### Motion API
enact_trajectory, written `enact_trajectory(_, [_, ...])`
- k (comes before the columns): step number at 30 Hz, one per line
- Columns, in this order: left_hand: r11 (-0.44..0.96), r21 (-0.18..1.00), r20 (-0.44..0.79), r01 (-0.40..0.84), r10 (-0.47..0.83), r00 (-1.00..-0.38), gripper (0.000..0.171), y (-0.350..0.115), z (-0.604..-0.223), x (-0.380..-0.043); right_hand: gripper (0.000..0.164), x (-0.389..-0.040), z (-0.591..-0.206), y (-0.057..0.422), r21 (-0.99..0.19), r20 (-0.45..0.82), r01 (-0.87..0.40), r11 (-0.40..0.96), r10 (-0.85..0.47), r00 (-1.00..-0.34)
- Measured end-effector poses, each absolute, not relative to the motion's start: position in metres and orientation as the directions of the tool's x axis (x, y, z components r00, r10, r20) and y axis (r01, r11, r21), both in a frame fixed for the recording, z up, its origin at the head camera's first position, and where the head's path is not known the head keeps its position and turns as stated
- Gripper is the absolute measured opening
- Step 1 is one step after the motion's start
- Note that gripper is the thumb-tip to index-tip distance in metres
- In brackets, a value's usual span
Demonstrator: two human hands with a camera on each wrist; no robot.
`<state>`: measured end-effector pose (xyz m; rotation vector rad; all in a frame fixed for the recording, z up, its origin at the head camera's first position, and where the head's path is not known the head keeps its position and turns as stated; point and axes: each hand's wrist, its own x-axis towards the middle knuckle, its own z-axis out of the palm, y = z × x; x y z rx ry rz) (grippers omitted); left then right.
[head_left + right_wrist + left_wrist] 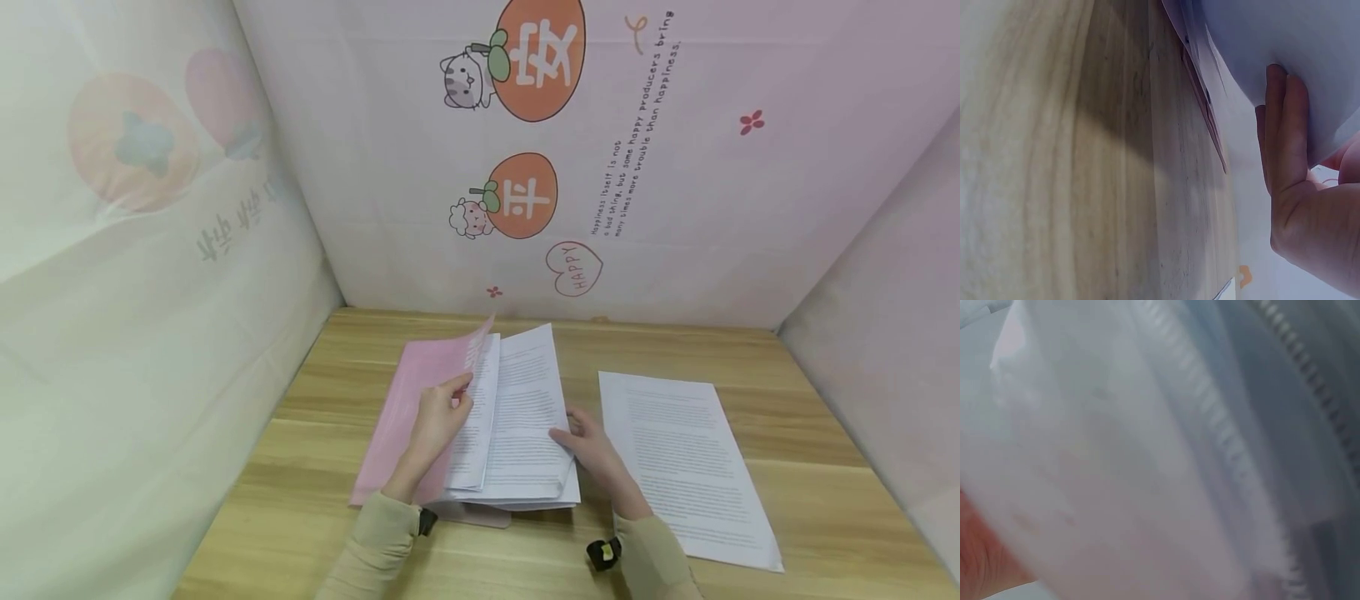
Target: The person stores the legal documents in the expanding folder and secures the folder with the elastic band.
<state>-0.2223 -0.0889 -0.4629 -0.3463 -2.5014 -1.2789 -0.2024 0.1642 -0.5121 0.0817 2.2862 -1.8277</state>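
A pink folder (408, 396) lies opened on the table, its cover lifted toward the left. My left hand (441, 414) pinches the upright cover edge, beside a narrow strip of printed pages (483, 417). From the right side, my right hand (596, 450) grips the edge of a printed sheet (525, 408) in the folder, thumb in front. In the right wrist view, the fingers (1288, 125) of that hand lie behind the raised paper (1247, 44). Blurred translucent plastic with ridged strips (1210, 406) fills most of the left wrist view.
A separate printed sheet (690, 467) lies on the wooden table (285, 500) to the right of the right hand. White printed cloth (420, 250) stands behind the table, with pale cloth walls at the left and right.
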Motion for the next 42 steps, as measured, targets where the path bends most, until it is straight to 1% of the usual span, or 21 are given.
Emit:
enact_trajectory(7, [0.566,0.746,0.377,0.351,0.077,-0.923,0.037,-0.089,-0.463,-0.223,0.053,-0.204,-0.513,0.156,-0.952,-0.196,0.178,0.250,-0.049,-0.979])
enact_trajectory(12, [0.560,0.748,0.383,0.358,0.077,-0.921,0.037,-0.089,-0.464,-0.223,0.056,-0.204,-0.512,0.150,-0.946,-0.204,0.184,0.266,-0.046,-0.978])
enact_trajectory(18, [0.564,0.748,0.376,0.350,0.074,-0.924,0.037,-0.088,-0.464,-0.223,0.056,-0.205,-0.513,0.143,-0.948,-0.204,0.188,0.258,-0.034,-0.978])
enact_trajectory(28, [0.560,0.749,0.379,0.354,0.076,-0.922,0.037,-0.087,-0.465,-0.223,0.056,-0.206,-0.513,0.139,-0.950,-0.187,0.159,0.269,-0.081,-0.979])
enact_trajectory(34, [0.560,0.754,0.366,0.345,0.079,-0.927,0.037,-0.087,-0.465,-0.222,0.055,-0.203,-0.508,0.143,-0.953,-0.166,0.113,0.283,-0.172,-0.971])
enact_trajectory(38, [0.562,0.757,0.354,0.334,0.078,-0.932,0.037,-0.088,-0.464,-0.221,0.055,-0.200,-0.504,0.146,-0.941,-0.154,0.078,0.331,-0.210,-0.965])
enact_trajectory(42, [0.562,0.758,0.351,0.330,0.075,-0.934,0.037,-0.088,-0.464,-0.221,0.052,-0.195,-0.501,0.150,-0.915,-0.176,0.088,0.393,-0.191,-0.966])
